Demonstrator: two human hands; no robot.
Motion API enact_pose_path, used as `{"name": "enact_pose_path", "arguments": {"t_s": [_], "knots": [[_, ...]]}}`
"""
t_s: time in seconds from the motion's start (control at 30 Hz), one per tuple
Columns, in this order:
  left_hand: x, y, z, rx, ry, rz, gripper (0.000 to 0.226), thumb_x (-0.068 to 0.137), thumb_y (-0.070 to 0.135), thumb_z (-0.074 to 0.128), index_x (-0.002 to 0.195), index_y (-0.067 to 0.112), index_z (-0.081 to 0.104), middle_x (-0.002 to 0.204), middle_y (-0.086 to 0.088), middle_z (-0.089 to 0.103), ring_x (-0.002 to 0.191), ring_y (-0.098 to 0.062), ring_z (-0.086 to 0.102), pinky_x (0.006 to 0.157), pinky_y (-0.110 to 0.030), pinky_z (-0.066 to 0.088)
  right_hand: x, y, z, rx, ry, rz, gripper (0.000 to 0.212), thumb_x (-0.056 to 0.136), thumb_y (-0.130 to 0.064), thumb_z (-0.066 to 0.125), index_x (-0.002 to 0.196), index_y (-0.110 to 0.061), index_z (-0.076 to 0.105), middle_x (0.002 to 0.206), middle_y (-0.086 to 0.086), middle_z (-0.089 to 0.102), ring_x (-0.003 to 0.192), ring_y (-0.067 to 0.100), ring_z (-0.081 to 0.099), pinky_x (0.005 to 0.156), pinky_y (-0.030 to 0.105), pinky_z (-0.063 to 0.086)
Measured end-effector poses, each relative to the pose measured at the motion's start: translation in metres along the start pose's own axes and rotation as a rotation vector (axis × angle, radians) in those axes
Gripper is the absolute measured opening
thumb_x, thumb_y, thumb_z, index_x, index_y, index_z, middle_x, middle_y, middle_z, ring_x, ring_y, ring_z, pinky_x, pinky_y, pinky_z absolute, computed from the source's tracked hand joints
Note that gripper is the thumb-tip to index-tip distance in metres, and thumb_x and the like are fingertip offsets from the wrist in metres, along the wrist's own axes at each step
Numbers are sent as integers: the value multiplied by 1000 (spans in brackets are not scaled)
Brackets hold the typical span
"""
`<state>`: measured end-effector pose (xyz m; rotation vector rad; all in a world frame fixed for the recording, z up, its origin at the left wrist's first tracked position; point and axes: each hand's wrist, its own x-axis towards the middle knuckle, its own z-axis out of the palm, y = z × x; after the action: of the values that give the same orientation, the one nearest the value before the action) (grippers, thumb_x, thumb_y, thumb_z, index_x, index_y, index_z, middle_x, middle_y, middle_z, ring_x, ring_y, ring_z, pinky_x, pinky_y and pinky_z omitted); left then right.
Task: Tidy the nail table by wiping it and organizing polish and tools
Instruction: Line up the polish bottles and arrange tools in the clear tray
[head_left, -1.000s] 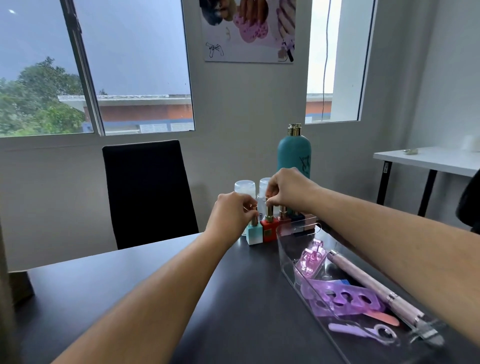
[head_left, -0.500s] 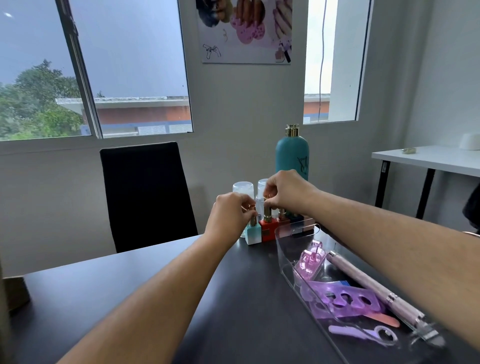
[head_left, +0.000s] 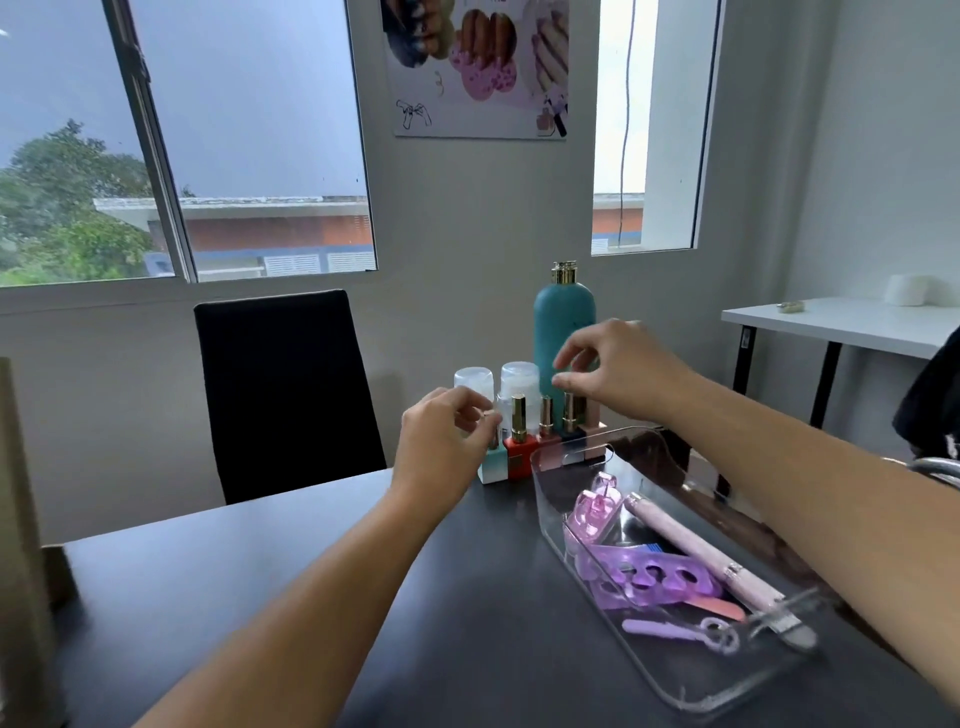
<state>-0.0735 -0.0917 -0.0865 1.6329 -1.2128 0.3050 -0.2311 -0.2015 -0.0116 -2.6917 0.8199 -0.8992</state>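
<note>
A row of several small nail polish bottles stands at the far edge of the dark table (head_left: 337, 597): a teal-and-white one (head_left: 490, 468), a red one (head_left: 520, 455), then pink and dark ones (head_left: 571, 434). My left hand (head_left: 447, 436) pinches the cap of the teal-and-white bottle, hiding it. My right hand (head_left: 623, 369) hovers above the right end of the row, fingers apart and holding nothing. Beside the row, a clear tray (head_left: 543, 470) holds purple toe separators (head_left: 654, 577), a long pink tool (head_left: 696, 545) and small purple tools.
A tall teal bottle (head_left: 563, 332) and two clear-capped bottles (head_left: 519, 374) stand behind the row. A black chair (head_left: 285, 389) faces the table's far side. A white side table (head_left: 857, 322) is at the right. A brown object (head_left: 21, 519) sits at the left edge.
My right hand has let go of the polish caps and risen up and to the right, fingers spreading. My left hand stays at the leftmost bottle.
</note>
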Motion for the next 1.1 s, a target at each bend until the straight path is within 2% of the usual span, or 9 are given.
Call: {"name": "enact_pose_path", "arguments": {"t_s": [0.13, 0.2, 0.4, 0.5, 0.63, 0.77, 0.9, 1.0, 1.1], "knots": [[-48, 11, 16, -204, -276, -242, 47, 76, 42, 72, 117, 26, 56, 113, 3, 63, 99, -9, 60, 90, -28, 50, -44, 24, -4, -129, -285, 293, 65, 79, -42, 70, 134, -18, 47, 135, 4, 53, 115, 19, 53, 91, 28, 42], [-66, 18, 22, -269, -454, -348, 74, 74, 53, 68, 137, 31, 36, 134, 4, 51, 116, -12, 53, 100, -35, 45, -61, 31, -7, -188, -397, 413, 78, 79, -44, 69, 142, -12, 35, 145, 7, 43, 128, 24, 45, 101, 33, 39], [-86, 29, 9, -386, -503, -411, 75, 82, 48, 62, 144, 36, 23, 142, 1, 44, 123, -16, 49, 105, -37, 41, -89, 22, -16, -126, -364, 437, 48, 79, -19, 74, 122, -8, 56, 113, 12, 64, 101, 27, 62, 89, 38, 51], [-95, 24, -9, -399, -466, -397, 65, 87, 39, 59, 143, 32, 28, 139, -1, 47, 112, -10, 52, 100, -30, 43, -98, 14, -12, -29, -361, 421, 49, 80, -5, 71, 126, -12, 54, 111, 9, 62, 86, 22, 65, 76, 33, 57], [-100, 18, -30, -514, -397, -422, 52, 91, 22, 56, 138, 28, 36, 135, -9, 50, 114, -15, 54, 98, -30, 44, -107, 6, -2, 60, -350, 412, 50, 78, 9, 65, 122, -12, 58, 100, 12, 65, 79, 23, 64, 80, 44, 58], [-102, 18, -41, -593, -435, -414, 57, 93, 16, 53, 141, 37, 30, 142, -6, 41, 126, -18, 46, 108, -42, 38, -114, -3, 2, -50, -333, 366, 45, 80, -2, 67, 122, -16, 59, 111, 13, 63, 92, 27, 63, 86, 39, 54], [-100, 19, -41, -605, -458, -405, 58, 94, 14, 51, 141, 40, 29, 148, -6, 37, 130, -18, 42, 110, -42, 35, -99, -28, 4, -231, -171, 49, 42, 79, -17, 72, 119, -23, 61, 113, 3, 60, 105, 21, 54, 86, 29, 40], [-100, 16, -39, -621, -458, -409, 56, 94, 13, 51, 141, 34, 29, 145, -1, 41, 114, -7, 52, 96, -23, 42, -80, -52, 10, -140, -481, -63, 48, 75, -21, 77, 120, -23, 61, 112, -3, 62, 91, 10, 54, 81, 24, 41], [-100, 14, -37, -620, -448, -420, 56, 94, 14, 52, 143, 28, 30, 146, -2, 40, 120, -11, 50, 101, -28, 40, -63, -58, 21, -326, -642, -154, 41, 75, -24, 77, 114, -18, 66, 108, 0, 65, 91, 13, 57, 78, 26, 44]]}}
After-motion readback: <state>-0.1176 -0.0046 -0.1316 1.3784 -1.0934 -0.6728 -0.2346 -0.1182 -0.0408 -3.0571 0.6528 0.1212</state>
